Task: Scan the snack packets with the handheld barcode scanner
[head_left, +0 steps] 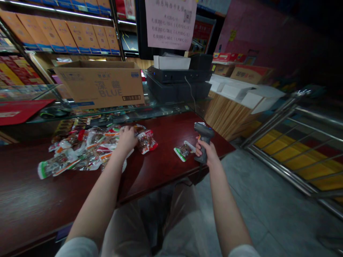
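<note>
Where the right hand (208, 151) grips: fingers around the grey scanner (204, 132).
Left hand (128, 138): fingers bent over the packet pile (88, 147); whether they hold one, I cannot tell.
Green-edged packet (184, 150): just left of right fingers.
Cardboard box (107, 87): beyond left fingers, hiding some shelves (80, 54).

Shop checkout, dark red counter (166, 125), shelved rows of orange boxes (77, 35), pink price notice (170, 26), handheld barcode scanner (204, 132)
</note>
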`<state>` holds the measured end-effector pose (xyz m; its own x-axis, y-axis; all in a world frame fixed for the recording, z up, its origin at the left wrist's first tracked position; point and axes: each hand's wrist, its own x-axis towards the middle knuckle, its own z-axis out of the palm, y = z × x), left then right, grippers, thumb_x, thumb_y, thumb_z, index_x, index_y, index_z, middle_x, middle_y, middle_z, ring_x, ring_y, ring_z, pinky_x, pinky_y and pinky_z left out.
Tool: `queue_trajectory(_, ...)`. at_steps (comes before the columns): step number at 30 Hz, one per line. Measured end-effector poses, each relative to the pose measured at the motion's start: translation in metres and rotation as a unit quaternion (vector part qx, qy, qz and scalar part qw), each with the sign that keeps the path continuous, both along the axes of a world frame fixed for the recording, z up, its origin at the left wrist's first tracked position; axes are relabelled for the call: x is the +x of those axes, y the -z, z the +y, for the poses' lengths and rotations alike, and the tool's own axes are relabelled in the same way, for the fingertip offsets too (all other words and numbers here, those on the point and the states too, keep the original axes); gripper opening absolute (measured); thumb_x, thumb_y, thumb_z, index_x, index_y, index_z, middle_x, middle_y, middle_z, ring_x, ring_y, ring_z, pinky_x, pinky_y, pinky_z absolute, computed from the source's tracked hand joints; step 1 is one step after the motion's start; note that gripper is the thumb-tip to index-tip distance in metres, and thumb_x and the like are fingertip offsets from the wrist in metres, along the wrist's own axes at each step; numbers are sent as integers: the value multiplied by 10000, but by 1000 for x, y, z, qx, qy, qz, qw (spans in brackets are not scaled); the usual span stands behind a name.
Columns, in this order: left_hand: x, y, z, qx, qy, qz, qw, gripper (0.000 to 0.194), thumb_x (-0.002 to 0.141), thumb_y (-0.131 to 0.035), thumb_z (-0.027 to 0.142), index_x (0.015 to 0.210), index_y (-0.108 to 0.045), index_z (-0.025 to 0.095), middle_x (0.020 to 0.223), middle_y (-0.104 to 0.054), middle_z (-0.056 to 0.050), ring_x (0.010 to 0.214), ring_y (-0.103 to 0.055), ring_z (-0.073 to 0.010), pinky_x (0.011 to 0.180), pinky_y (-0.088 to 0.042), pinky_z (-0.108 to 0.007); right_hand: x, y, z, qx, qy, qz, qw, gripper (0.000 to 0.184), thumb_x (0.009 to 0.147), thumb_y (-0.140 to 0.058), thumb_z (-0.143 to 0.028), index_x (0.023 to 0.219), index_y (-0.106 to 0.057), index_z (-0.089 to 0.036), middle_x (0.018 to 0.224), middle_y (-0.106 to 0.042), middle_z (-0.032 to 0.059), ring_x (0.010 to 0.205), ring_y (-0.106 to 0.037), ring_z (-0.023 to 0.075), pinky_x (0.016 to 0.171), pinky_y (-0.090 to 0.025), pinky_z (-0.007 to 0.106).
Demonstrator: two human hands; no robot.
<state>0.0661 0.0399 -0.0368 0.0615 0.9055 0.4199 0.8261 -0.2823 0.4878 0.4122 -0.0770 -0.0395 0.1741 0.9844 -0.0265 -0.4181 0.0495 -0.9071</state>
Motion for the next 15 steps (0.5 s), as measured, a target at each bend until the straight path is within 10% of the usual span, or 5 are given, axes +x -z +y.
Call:
queue_trajectory(4, 13, -1, -11, 64, 23, 37, 997, 216, 680, -612, 95, 874, -638, 185, 1151, -646, -205, 1329, -444, -481, 1136, -243, -688, 10, 10, 8, 13, -13, 24, 1000, 417, 641, -840, -378, 922, -580, -212, 516, -482, -105, 356, -378, 53, 364, -318, 199)
queue_trajectory(9, 83, 10, -34, 16, 207, -58, 977, 176, 878, -572, 306, 1004, -650, 210, 1056, -692, -129, 1043, -644, -312, 989, -472, -456, 14, 19, 7, 24, -25, 48, 998, 425, 658, -834, -412, 922, -563, -218, 511, -475, -108, 353, -367, 51, 365, -315, 200)
queue_trajectory(15, 161, 29, -46, -124, 245, -30, 961, 450, 595, -886, 372, 947, -678, 182, 886, -716, -134, 929, -682, -359, 853, -492, -414, 17, 19, 6, 14, -45, 43, 998, 414, 672, -824, -405, 945, -576, -216, 515, -486, -103, 353, -377, 54, 373, -314, 199)
